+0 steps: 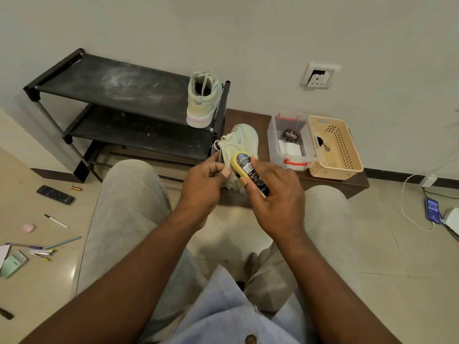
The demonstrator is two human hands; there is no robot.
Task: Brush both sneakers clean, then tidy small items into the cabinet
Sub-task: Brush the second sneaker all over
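My left hand (206,184) grips a pale green sneaker (241,142) in front of my knees, toe pointing away. My right hand (278,194) holds a yellow shoe brush (244,167) with a dark label, its head pressed against the sneaker's side. The second sneaker (202,100) stands upright on the right end of the black shoe rack's top shelf (119,85), heel toward me. Small items lie on the floor at left: a remote (55,194), a pen (56,221), a pink eraser (28,228), markers (42,252) and paper slips (12,264).
A low brown bench (335,182) holds a clear box (289,142) with a polish tin (290,135) and a beige perforated basket (334,147). A phone on a white cable (432,209) lies on the floor at right. A wall socket (319,76) sits above.
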